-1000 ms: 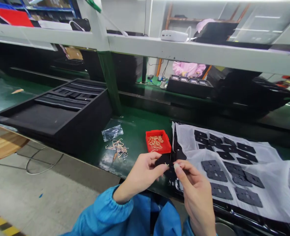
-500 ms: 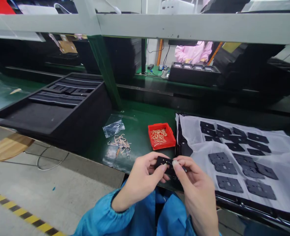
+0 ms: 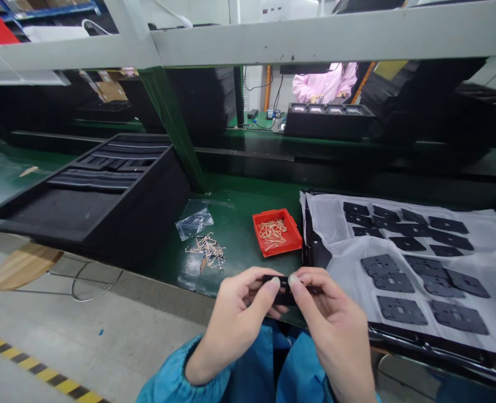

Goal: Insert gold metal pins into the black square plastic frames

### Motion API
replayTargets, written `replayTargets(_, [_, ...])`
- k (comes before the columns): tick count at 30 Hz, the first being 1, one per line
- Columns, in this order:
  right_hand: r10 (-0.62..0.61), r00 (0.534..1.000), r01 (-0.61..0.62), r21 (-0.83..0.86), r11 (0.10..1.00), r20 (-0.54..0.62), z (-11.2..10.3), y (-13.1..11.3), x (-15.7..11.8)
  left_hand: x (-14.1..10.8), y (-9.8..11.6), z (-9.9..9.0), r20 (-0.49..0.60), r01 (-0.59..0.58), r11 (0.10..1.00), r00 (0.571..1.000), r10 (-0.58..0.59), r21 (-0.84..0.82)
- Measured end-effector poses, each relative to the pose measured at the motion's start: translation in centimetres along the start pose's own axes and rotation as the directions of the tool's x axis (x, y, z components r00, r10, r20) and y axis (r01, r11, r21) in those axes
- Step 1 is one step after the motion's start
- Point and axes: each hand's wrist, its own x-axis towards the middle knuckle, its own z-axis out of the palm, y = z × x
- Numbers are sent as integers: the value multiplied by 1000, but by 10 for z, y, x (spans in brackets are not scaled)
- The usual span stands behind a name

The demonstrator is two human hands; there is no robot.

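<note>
A small black plate [image 3: 284, 295] is held between my two hands at the front edge of the green bench. My left hand [image 3: 248, 316] grips its left side, thumb on top and fingers beneath. From the other side my right hand [image 3: 330, 319] pinches it, with the thumb pressed on its face close to my left thumb. Fingers cover most of the plate. Just beyond my hands sits a red tray [image 3: 292, 239] with thin gold-coloured pins [image 3: 273, 230] in it. More loose pins [image 3: 208, 250] lie in a pile to its left.
At the right, several black plates [image 3: 401, 310] lie on white sheeting [image 3: 344, 268] in a black tray. A clear plastic bag [image 3: 195, 223] lies behind the loose pins. A large black box [image 3: 147, 207] stands left. Across the bench is a person in pink [image 3: 323, 84].
Both thumbs have shifted on the black plate and sit closer together, covering the gold dots that showed before. The camera view has tilted slightly.
</note>
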Motion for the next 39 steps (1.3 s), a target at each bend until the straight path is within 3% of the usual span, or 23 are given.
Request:
replayTargets(15, [-124, 991, 122, -38, 992, -46, 19, -6, -15, -8, -10, 2, -236, -145, 976, 955, 181, 165])
replayTargets(17, [-137, 989, 135, -40, 990, -54, 20, -7, -15, -9, -13, 4, -284, -197, 952, 923, 260, 233])
replayTargets(20, [-171, 983, 168, -63, 984, -58, 23, -7, -16, -9, -17, 8, -338, -280, 876, 842, 421, 393])
replayTargets(23, [-203, 978, 196, -104, 975, -53, 23, -6, -19, -8, -21, 7, -312, -351, 785, 776, 549, 510])
replayTargets(28, [-242, 970, 241, -140, 960, 9, 23, -1, -35, -6, -29, 2, -359, -368, 761, 716, 598, 534])
replayTargets(31, [-220, 971, 213, -80, 974, -93, 27, 2, -44, -4, -32, 0, -460, -354, 807, 682, 569, 473])
replayTargets(33, [-161, 973, 163, -3, 987, -165, 31, 3, -47, -4, -31, 0, -492, -341, 836, 687, 534, 430])
replayTargets(36, [-43, 983, 54, 56, 997, -177, 36, 2, -46, -10, -25, 2, -438, -324, 844, 742, 507, 428])
replayTargets(38, [-21, 985, 25, 22, 999, -171, 38, 2, -42, -16, -21, 3, -333, -349, 774, 754, 567, 528])
replayTargets(39, [-30, 985, 29, -10, 1000, -171, 38, 2, -40, -19, -19, 4, -278, -370, 708, 734, 620, 602])
